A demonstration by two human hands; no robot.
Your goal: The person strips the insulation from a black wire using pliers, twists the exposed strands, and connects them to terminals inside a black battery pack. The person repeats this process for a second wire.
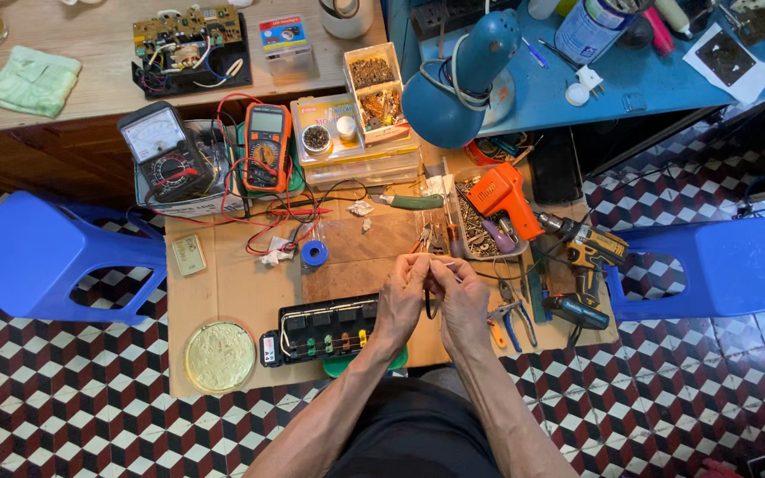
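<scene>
My left hand point(401, 299) and my right hand point(462, 301) meet over the front middle of a small cardboard-topped work table point(223, 292). Both pinch a thin wire point(429, 301) between the fingertips; a short dark loop of it hangs down between the palms. Just left of my left hand lies a black circuit unit point(320, 329) with coloured parts on it. A roll of blue tape point(313, 253) sits farther up on the table.
An orange multimeter point(266, 146), an analogue meter point(159, 150), parts boxes point(360, 142) and a blue desk lamp point(462, 84) stand behind. An orange soldering gun point(506, 199), a cordless drill point(582, 252) and pliers point(511, 314) lie right. Blue stools point(42, 257) point(719, 265) flank the table. A round tin point(220, 357) sits front left.
</scene>
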